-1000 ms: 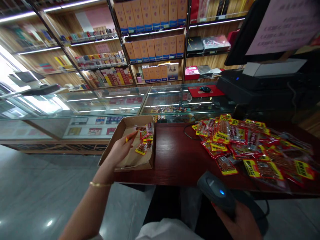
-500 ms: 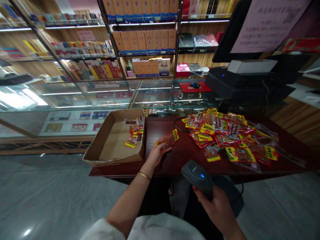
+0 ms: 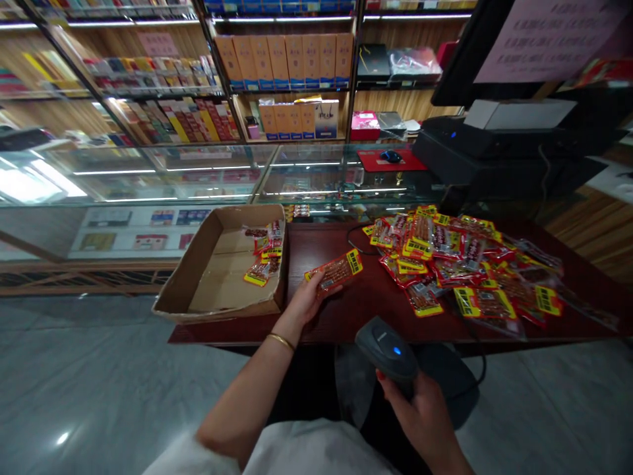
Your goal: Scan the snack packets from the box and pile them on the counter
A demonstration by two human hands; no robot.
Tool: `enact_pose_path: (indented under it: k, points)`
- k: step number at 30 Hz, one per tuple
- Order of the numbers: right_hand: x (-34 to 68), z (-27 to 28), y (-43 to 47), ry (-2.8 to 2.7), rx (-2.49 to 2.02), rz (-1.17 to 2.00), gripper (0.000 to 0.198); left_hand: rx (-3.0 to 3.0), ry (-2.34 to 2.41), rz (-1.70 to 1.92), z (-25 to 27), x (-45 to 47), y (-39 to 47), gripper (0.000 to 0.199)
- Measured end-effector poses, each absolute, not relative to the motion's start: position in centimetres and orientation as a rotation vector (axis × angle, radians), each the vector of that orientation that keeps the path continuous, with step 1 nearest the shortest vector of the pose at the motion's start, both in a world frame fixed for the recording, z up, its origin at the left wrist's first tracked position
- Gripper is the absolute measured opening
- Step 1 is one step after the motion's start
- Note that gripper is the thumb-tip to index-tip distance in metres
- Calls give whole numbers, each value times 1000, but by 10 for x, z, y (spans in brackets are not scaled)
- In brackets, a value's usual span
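My left hand (image 3: 307,300) is closed on a snack packet (image 3: 339,272) with yellow and red ends, held just above the dark red tabletop (image 3: 321,239). In my right hand (image 3: 420,409) is a black barcode scanner (image 3: 386,349) with a blue light, its head tilted toward the packet; the trigger fingers are hidden beneath it. Left of the packet stands an open cardboard box (image 3: 198,315) with several similar packets (image 3: 267,257) along its right side. A loose heap of the same packets (image 3: 425,241) covers the right part of the table.
Behind the table runs a glass display counter (image 3: 198,158), with a mouse (image 3: 390,156) on a red mat (image 3: 366,162). A monitor (image 3: 459,59) and black machine (image 3: 445,148) stand at the back right. Shelves of boxes (image 3: 287,63) line the wall. A scanner cable (image 3: 482,369) hangs at the table's front.
The packet in my left hand has turned so more of its front shows, and it has shifted slightly right. The scanner has moved slightly left. My view has tipped a little downward.
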State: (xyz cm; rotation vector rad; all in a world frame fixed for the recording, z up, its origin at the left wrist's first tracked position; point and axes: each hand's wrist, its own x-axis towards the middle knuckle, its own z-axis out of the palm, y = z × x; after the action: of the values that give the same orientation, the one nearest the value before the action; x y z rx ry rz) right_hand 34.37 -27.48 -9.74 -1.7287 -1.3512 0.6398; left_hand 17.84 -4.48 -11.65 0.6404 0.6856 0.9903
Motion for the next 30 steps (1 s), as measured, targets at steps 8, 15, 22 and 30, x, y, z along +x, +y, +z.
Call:
enact_pose_path:
  k: [8, 15, 22, 30]
  points:
    - [344, -97, -270, -1407, -1729, 632, 41, 648, 670, 984, -113, 178, -45, 35]
    - [344, -101, -270, -1401, -1741, 635, 45, 628, 659, 957, -123, 178, -41, 33]
    - [349, -104, -271, -1403, -1751, 629, 46, 631, 679, 964, -119, 178, -43, 31]
    - [350, -103, -268, -1343, -1724, 611, 39, 609, 713, 957, -106, 177, -45, 31]
